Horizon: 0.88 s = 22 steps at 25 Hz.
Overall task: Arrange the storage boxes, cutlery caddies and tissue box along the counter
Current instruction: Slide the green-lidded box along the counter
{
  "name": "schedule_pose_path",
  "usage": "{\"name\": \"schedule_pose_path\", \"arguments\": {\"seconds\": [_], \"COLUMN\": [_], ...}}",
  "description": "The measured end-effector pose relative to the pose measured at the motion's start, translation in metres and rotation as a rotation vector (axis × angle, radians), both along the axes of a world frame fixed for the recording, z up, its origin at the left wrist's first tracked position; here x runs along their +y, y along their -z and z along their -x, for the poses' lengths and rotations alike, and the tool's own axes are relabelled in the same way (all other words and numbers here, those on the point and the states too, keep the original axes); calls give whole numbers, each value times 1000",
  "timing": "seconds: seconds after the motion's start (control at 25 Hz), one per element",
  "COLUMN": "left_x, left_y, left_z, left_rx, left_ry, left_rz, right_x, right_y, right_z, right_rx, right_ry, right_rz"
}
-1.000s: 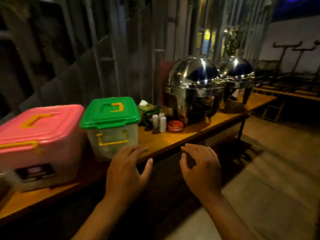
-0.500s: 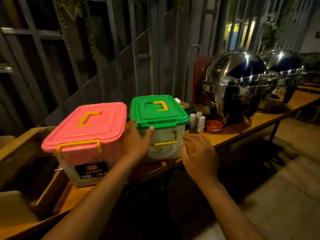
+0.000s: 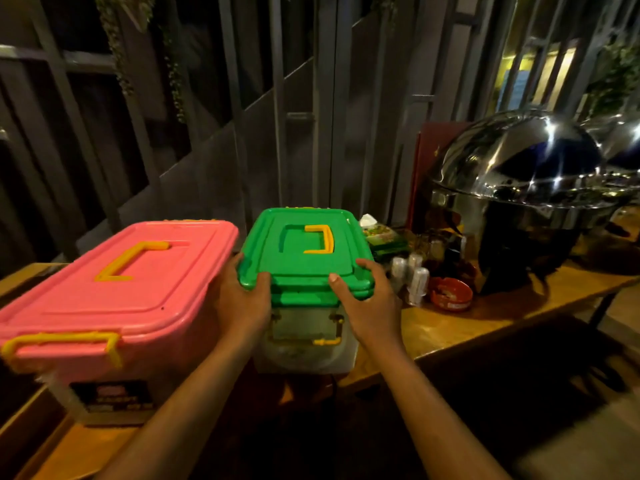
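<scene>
Both hands moved in from hovering short of the front edge a second ago; now clamped on the green-lidded box [image 3: 304,271]. Left hand [image 3: 242,299] wrapped around the near-left lid corner, thumb over the rim, fingers hidden down the side. Right hand [image 3: 367,299] gripping the near-right corner, thumb on top of the lid. Neither fully closed, just curled to the lid's edge. Box apparently resting on the counter [image 3: 433,327] at its front edge (can't confirm whether lifted).

Pink-lidded box [image 3: 117,289] just beside on the left, nearly touching the left hand, also at the front edge. Right of green box: tissue box [image 3: 381,235] toward the back edge, small white shakers [image 3: 412,275] and a red ashtray [image 3: 450,294] nearer the front, then chafing dishes [image 3: 519,202] further right.

Progress, as a judgement: early. Two storage boxes side by side but not obviously squared up; green one mid-adjustment. Tissue box untouched. Caddies not clearly identifiable among the dark clutter by the shakers.
</scene>
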<state>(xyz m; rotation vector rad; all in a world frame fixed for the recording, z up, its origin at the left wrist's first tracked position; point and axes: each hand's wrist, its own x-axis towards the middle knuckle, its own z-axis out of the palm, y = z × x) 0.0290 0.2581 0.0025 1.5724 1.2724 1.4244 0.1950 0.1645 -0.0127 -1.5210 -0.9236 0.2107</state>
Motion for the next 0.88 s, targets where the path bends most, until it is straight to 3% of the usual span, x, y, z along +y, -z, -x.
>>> {"name": "schedule_pose_path", "arguments": {"seconds": [0.16,0.28,0.44,0.52,0.64,0.68,0.88], "left_x": [8,9,2,-1,1,1,-5], "left_y": [-5,-8,0,4,-3,-9,-16], "left_z": [-13,-30,-59,-58,-41,-38,-55], "left_rx": [56,-21,19,143,644,730,708], "left_ry": [-66,18,38,106,133,155,203], "left_rz": [3,27,49,20,-146,-209,-297], "right_x": [1,2,-1,-6,-13,-13,-6], "right_y": [7,6,1,2,5,6,7], "right_z": [-3,-22,-59,-77,-98,-104,-126], "right_rx": [-89,-157,-189,-204,-314,-371,-401], "right_ry": [97,94,56,-13,-122,-136,-196], "right_rz": [-54,-77,-68,-56,-33,-14,8]}}
